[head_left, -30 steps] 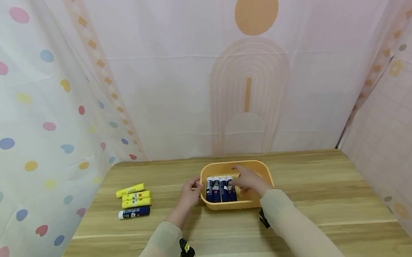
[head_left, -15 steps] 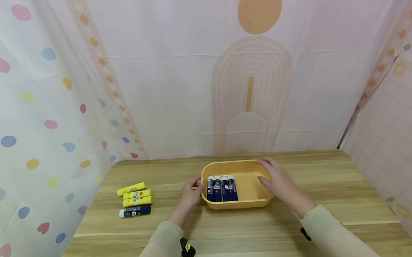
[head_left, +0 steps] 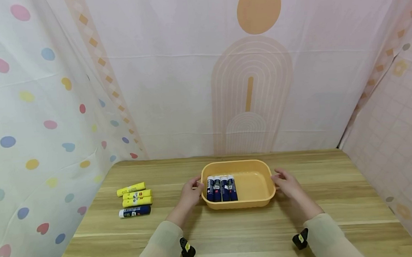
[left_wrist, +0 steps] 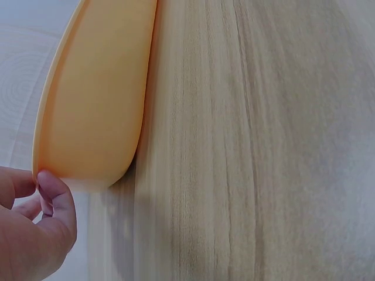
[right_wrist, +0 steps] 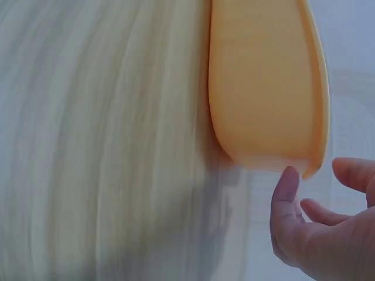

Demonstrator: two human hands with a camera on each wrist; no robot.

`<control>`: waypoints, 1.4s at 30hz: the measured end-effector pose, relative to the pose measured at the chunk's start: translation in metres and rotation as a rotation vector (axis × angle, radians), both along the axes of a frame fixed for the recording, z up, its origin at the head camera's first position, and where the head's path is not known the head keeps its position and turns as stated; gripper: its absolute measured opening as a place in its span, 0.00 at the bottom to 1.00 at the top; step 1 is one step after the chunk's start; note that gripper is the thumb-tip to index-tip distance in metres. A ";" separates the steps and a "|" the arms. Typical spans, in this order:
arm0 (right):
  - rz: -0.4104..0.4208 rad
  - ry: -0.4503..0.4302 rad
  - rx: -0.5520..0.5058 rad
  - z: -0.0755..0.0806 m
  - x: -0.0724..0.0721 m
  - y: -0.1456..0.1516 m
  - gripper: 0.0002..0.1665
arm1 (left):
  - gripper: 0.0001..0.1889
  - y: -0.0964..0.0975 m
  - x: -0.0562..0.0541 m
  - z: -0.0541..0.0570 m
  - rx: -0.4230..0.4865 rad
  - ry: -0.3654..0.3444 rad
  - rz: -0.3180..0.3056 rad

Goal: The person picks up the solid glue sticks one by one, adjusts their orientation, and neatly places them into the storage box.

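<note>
A yellow-orange plastic basket [head_left: 257, 201] sits on the wooden table, with several dark blue glue sticks [head_left: 225, 191] with white caps lying side by side in its left half. My left hand [head_left: 190, 193] pinches the basket's left rim between thumb and finger; the left wrist view shows the hand [left_wrist: 38, 225] gripping that edge. At the right end, my right hand [head_left: 289, 185] is close beside the rim. In the right wrist view the hand [right_wrist: 319, 234] has its thumb and fingers parted around the rim's corner, fingertips right by it.
To the left on the table [head_left: 235, 238] lie three yellow glue sticks [head_left: 137, 201] and one blue glue stick [head_left: 134, 211]. Patterned curtains [head_left: 174, 87] hang behind the table and along both sides.
My right hand has left the glue sticks inside the basket and moved right, out over the rim to the basket's right end. The left hand has kept its hold.
</note>
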State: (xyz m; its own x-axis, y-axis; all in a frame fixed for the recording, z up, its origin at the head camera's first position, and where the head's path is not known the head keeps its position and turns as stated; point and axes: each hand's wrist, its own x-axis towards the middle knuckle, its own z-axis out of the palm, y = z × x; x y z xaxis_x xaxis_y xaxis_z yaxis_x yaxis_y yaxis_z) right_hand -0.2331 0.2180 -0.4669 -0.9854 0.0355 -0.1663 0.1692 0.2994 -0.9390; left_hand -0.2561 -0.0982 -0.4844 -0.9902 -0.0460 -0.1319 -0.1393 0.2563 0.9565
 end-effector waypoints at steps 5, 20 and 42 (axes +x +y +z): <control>-0.063 -0.041 -0.133 -0.004 -0.004 -0.003 0.28 | 0.20 0.000 -0.001 -0.001 0.001 -0.008 0.012; -0.059 -0.068 -0.070 -0.003 -0.010 -0.005 0.25 | 0.22 -0.048 0.025 0.002 -0.354 0.258 -0.116; 0.004 -0.075 0.096 0.009 -0.011 -0.004 0.27 | 0.21 -0.196 0.060 -0.001 -1.239 0.546 -0.160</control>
